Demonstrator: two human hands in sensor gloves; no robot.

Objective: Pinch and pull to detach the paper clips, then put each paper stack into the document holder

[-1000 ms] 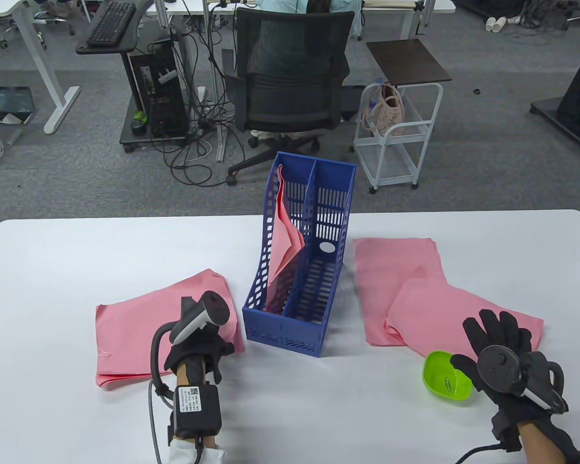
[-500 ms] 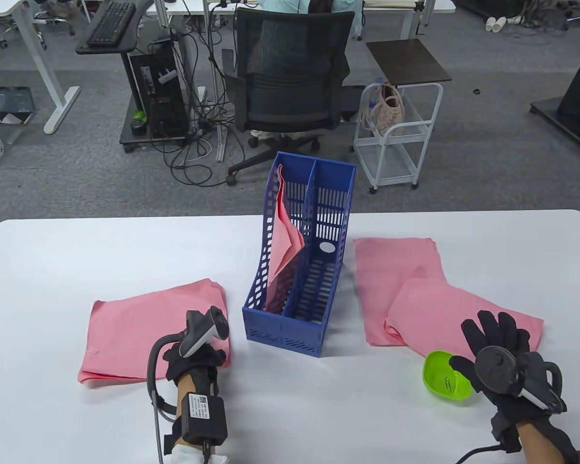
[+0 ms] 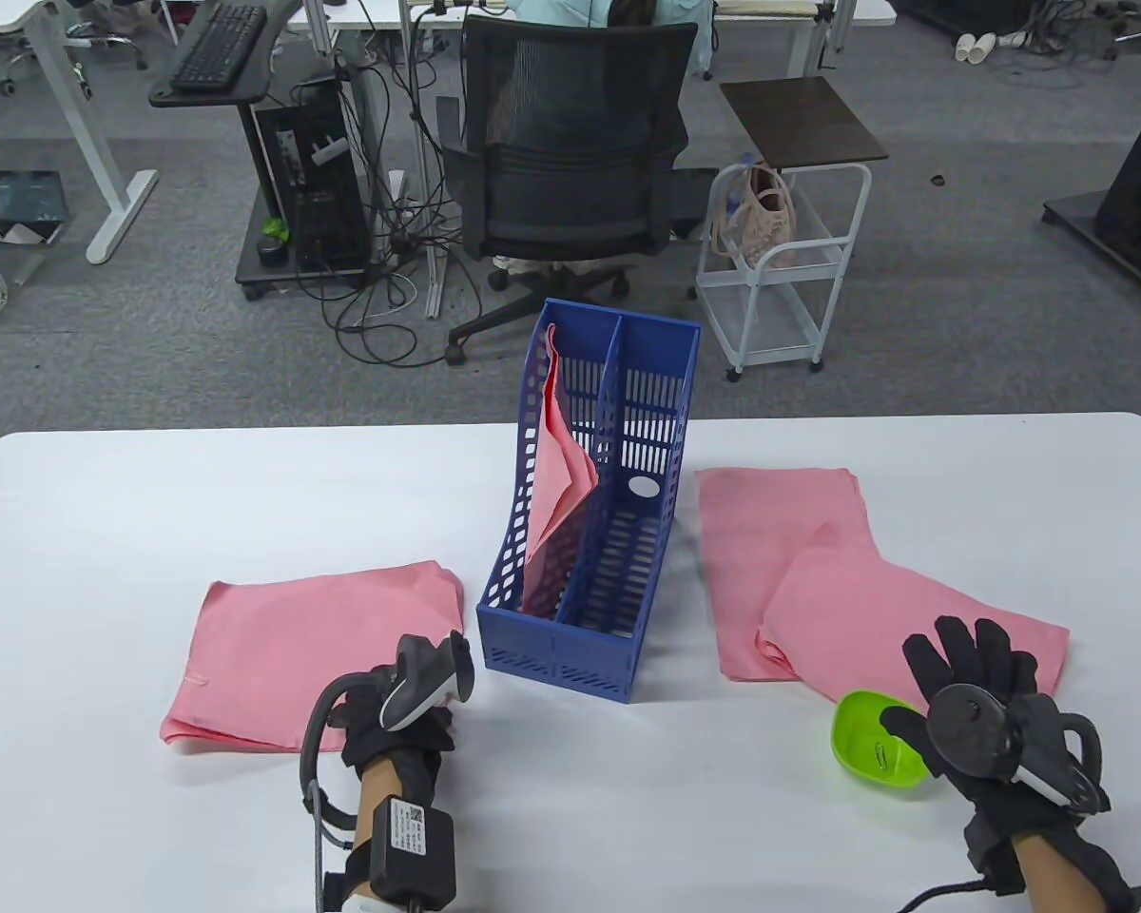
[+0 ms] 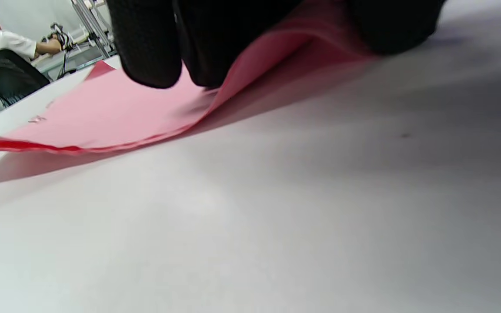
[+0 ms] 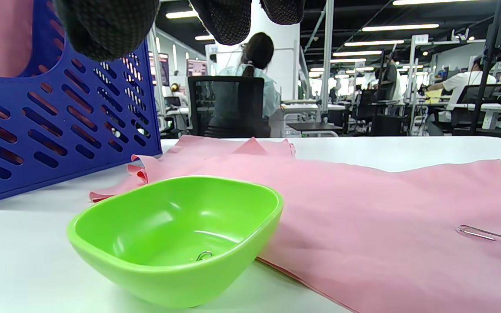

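Note:
A pink paper stack [image 3: 314, 647] lies left of the blue document holder [image 3: 551, 656]. A paper clip [image 3: 195, 679] sits on its near left edge. My left hand [image 3: 385, 709] pinches the stack's near right corner. In the left wrist view the fingers [image 4: 150, 52] lie on the sheet, which curls up there [image 4: 250, 65]. Pink sheets [image 3: 556, 485] stand in the holder's left compartment. Two more pink stacks [image 3: 818, 590] lie to the right; the nearer one carries a clip [image 5: 481, 233]. My right hand [image 3: 970, 661] hovers over it, fingers spread, holding nothing.
A green bowl [image 3: 860, 747] with one paper clip [image 5: 204, 255] stands just left of my right hand. Beyond the table's far edge are an office chair [image 3: 570, 162] with a person behind it and a small white cart [image 3: 780, 276].
My left hand has drawn back toward me and a little right, dragging and turning the left stack by its corner. The right hand has barely shifted.

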